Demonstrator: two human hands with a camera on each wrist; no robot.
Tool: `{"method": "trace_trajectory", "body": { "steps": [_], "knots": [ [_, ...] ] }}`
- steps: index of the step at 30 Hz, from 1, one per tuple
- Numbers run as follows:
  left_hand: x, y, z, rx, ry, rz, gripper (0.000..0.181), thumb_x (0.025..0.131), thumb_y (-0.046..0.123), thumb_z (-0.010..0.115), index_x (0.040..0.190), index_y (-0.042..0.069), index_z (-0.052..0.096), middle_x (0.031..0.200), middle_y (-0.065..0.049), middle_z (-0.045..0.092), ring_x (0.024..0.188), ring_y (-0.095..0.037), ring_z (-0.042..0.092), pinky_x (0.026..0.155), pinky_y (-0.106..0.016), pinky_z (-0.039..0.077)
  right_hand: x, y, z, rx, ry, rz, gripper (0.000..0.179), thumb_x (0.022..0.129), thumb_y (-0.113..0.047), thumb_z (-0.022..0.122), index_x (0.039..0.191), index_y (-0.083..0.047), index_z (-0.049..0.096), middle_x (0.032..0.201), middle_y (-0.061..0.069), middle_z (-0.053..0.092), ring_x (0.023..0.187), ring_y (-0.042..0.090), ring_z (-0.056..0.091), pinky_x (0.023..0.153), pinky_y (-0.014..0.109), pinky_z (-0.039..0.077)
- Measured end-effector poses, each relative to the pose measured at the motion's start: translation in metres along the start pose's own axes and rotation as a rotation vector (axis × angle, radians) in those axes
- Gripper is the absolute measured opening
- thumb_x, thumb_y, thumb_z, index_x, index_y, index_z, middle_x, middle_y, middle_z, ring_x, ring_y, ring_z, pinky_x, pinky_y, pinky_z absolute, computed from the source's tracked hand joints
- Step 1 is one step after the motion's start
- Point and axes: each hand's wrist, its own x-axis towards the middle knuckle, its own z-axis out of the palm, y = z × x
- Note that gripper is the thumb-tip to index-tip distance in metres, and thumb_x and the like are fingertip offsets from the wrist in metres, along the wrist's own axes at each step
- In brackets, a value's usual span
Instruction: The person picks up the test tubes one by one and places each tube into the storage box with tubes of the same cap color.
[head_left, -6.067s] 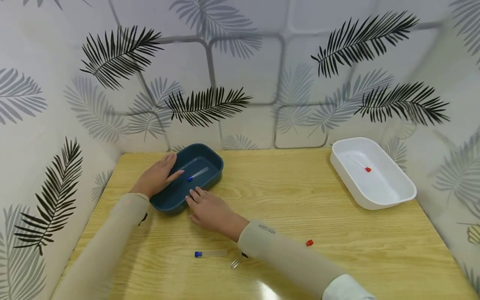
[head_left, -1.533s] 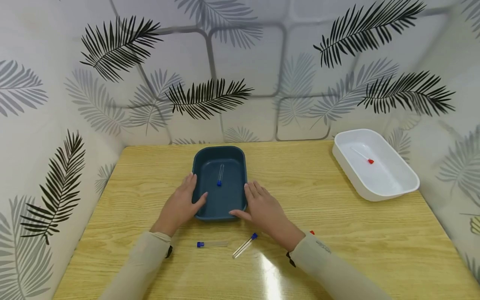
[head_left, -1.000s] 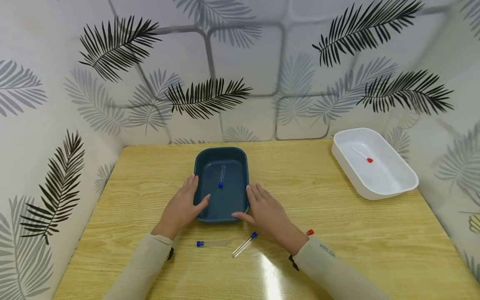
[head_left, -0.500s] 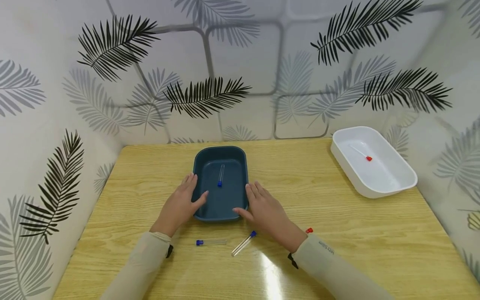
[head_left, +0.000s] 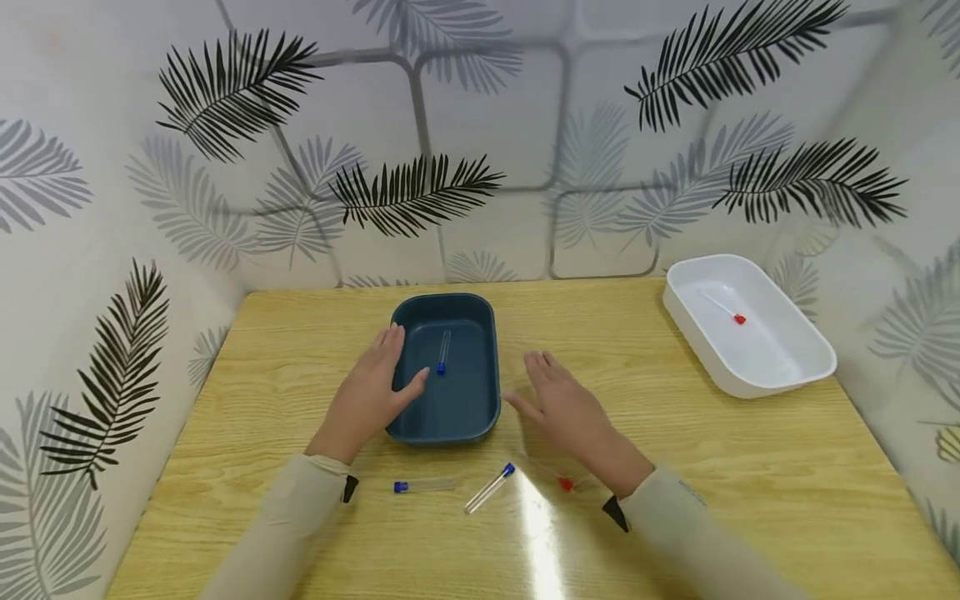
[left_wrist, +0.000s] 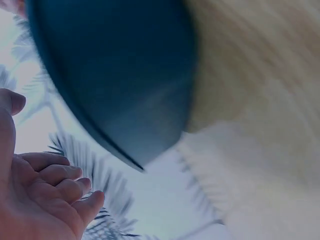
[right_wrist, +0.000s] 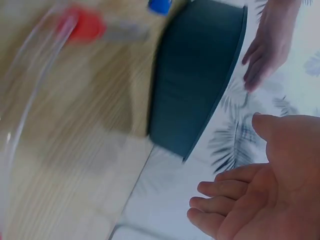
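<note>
A dark blue plastic tray (head_left: 447,421) holds a clear test tube with a blue cap (head_left: 441,367). My left hand (head_left: 363,398) is at the tray's left side, fingers extended and thumb toward the inside. In the left wrist view a gap shows between that hand and the tray wall (left_wrist: 120,90). My right hand (head_left: 573,417) is held off the tray's right side, palm facing it, holding nothing. Two blue-capped test tubes lie in front of the tray, one crosswise (head_left: 425,485), one slanted (head_left: 489,489). A red cap (head_left: 566,483) shows below my right wrist, its clear tube partly hidden.
At the back right of the wooden table (head_left: 300,333) stands a white tray (head_left: 772,358) with a red-capped tube (head_left: 738,319) in it. Behind the table rises a backdrop (head_left: 487,108) printed with leaves.
The blue tray was turned from slanted to straight and shifted right. In the last half second my right hand has left its side, moving right. A red cap has come into view below the wrist.
</note>
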Motion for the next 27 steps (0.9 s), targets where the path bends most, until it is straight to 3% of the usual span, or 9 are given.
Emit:
{"method": "trace_trajectory", "body": {
  "steps": [4, 10, 15, 20, 27],
  "knots": [
    [0.004, 0.018, -0.004, 0.004, 0.014, 0.049, 0.087, 0.088, 0.068, 0.032, 0.149, 0.007, 0.015, 0.154, -0.011, 0.014, 0.141, -0.024, 0.010, 0.108, -0.045, 0.022, -0.004, 0.029, -0.015, 0.016, 0.027, 0.066, 0.077, 0.095, -0.055, 0.036, 0.145, 0.002, 0.024, 0.148, 0.019, 0.027, 0.137, 0.032, 0.022, 0.100, 0.053, 0.032],
    [0.017, 0.058, -0.003, -0.021, 0.035, 0.172, 0.078, 0.094, 0.054, 0.040, 0.149, 0.008, 0.011, 0.154, -0.009, 0.013, 0.141, -0.018, 0.007, 0.109, -0.044, 0.021, -0.018, 0.077, -0.047, 0.030, 0.057, 0.158, 0.076, 0.097, -0.052, 0.035, 0.144, 0.006, 0.023, 0.147, 0.025, 0.025, 0.135, 0.038, 0.021, 0.102, 0.057, 0.025],
    [0.024, 0.092, 0.001, -0.031, 0.059, 0.269, 0.070, 0.097, 0.044, 0.040, 0.149, 0.006, 0.012, 0.154, -0.009, 0.014, 0.140, -0.018, 0.008, 0.108, -0.041, 0.024, -0.027, 0.115, -0.074, -0.008, 0.138, 0.198, 0.066, 0.098, -0.042, 0.041, 0.139, 0.009, 0.033, 0.137, 0.031, 0.037, 0.121, 0.047, 0.039, 0.094, 0.059, 0.033],
    [0.034, 0.128, 0.011, -0.028, 0.028, 0.377, 0.068, 0.099, 0.044, 0.033, 0.149, 0.005, 0.009, 0.154, -0.011, 0.012, 0.140, -0.016, 0.005, 0.110, -0.035, 0.019, -0.040, 0.160, -0.098, -0.063, 0.222, 0.270, 0.058, 0.098, -0.036, 0.042, 0.134, 0.010, 0.040, 0.124, 0.035, 0.047, 0.103, 0.054, 0.049, 0.082, 0.063, 0.038],
    [0.042, 0.178, 0.029, 0.009, -0.034, 0.498, 0.069, 0.099, 0.044, 0.030, 0.148, 0.002, 0.005, 0.154, -0.012, 0.009, 0.140, -0.016, 0.000, 0.110, -0.028, 0.011, -0.061, 0.225, -0.126, -0.116, 0.229, 0.411, 0.061, 0.097, -0.037, 0.039, 0.132, 0.014, 0.038, 0.121, 0.040, 0.044, 0.103, 0.058, 0.042, 0.086, 0.065, 0.033]
  ]
}}
